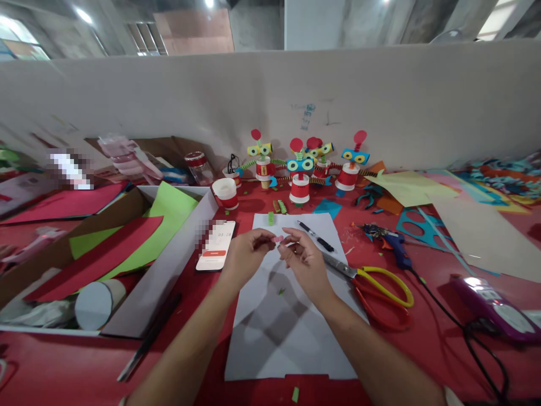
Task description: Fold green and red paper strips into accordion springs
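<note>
Over a white sheet (262, 344), my left hand (250, 252) and my right hand (307, 264) meet. Between their fingertips is a small pink folded paper strip (278, 239), creased like an accordion. My left thumb and forefinger pinch its left end, and my right fingertips close on its right end. Just beyond the hands, a green folded paper piece (271, 218) lies at the sheet's top edge. A black pen (315, 235) and zigzag-bladed scissors (382, 287) with yellow and red handles rest to the right of my right hand. A phone (216, 245) lies left of my left hand.
Several paper-cup robot figures (300, 180) stand against the back wall, beside a paper cup (226, 193). An open box (169, 265) of coloured paper is at left. On the right lie a blue glue gun (395, 245), its cord, a purple device (499, 310) and paper sheets (486, 237).
</note>
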`<move>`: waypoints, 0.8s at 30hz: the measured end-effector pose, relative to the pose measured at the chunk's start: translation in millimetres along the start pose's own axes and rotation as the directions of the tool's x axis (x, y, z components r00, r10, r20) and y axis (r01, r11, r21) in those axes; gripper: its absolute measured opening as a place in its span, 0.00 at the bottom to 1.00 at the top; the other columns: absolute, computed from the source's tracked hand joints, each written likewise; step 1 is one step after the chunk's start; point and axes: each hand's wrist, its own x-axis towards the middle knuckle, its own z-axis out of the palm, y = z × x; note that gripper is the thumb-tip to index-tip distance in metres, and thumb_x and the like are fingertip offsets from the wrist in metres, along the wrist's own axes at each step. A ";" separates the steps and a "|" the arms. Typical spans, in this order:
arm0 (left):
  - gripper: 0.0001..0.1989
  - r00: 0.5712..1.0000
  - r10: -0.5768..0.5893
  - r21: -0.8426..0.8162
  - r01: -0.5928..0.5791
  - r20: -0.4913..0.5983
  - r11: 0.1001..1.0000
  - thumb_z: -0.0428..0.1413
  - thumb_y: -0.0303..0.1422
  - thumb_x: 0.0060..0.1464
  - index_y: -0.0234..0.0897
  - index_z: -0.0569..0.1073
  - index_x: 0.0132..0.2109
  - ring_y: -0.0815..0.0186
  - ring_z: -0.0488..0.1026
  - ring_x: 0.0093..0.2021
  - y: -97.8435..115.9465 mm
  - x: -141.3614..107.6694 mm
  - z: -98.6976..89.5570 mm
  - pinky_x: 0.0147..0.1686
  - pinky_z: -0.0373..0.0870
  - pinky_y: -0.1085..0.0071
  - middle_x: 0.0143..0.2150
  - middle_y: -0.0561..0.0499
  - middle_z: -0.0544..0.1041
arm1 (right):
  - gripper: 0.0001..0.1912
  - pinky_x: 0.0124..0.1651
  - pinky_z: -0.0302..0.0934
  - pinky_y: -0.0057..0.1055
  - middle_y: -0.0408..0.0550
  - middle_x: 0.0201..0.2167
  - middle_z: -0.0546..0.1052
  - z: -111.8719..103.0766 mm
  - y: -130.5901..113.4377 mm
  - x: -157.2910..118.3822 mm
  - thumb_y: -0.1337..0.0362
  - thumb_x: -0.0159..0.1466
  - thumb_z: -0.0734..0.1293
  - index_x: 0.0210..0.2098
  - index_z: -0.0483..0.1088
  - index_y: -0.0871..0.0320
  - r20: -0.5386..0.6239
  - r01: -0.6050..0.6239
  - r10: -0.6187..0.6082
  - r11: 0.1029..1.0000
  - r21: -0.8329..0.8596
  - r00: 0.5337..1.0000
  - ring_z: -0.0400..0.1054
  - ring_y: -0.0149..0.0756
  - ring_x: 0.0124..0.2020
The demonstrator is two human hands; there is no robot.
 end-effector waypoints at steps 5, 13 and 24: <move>0.05 0.999 0.036 -0.186 -0.037 -0.011 0.982 0.59 0.30 0.45 0.38 0.77 0.34 0.65 0.75 0.34 -5.3 -7.6 9.3 0.38 0.69 0.68 0.32 0.51 0.80 | 0.07 0.30 0.64 0.27 0.43 0.29 0.75 -0.3 -0.8 0.1 0.60 0.61 0.65 0.36 0.72 0.57 -0.020 0.019 -0.020 0.999 -0.042 1.000 0.68 0.30 0.28; 0.12 0.999 -0.054 -0.541 0.043 -0.003 0.840 0.65 0.28 0.41 0.37 0.78 0.37 0.68 0.74 0.37 -15.8 -7.8 3.0 0.42 0.70 0.69 0.33 0.52 0.79 | 0.05 0.38 0.65 0.29 0.43 0.32 0.75 -1.3 -1.2 -0.8 0.65 0.59 0.68 0.37 0.70 0.55 -0.024 0.074 -0.075 0.996 -0.053 0.997 0.70 0.31 0.33; 0.11 0.995 -0.053 -0.553 0.000 -0.080 0.833 0.65 0.26 0.39 0.38 0.79 0.35 0.69 0.74 0.32 -7.6 -14.5 10.2 0.36 0.72 0.71 0.29 0.53 0.79 | 0.06 0.42 0.67 0.32 0.45 0.35 0.78 0.5 -4.3 -8.0 0.68 0.61 0.67 0.38 0.74 0.55 -0.024 0.296 -0.310 0.925 -0.239 0.950 0.73 0.33 0.37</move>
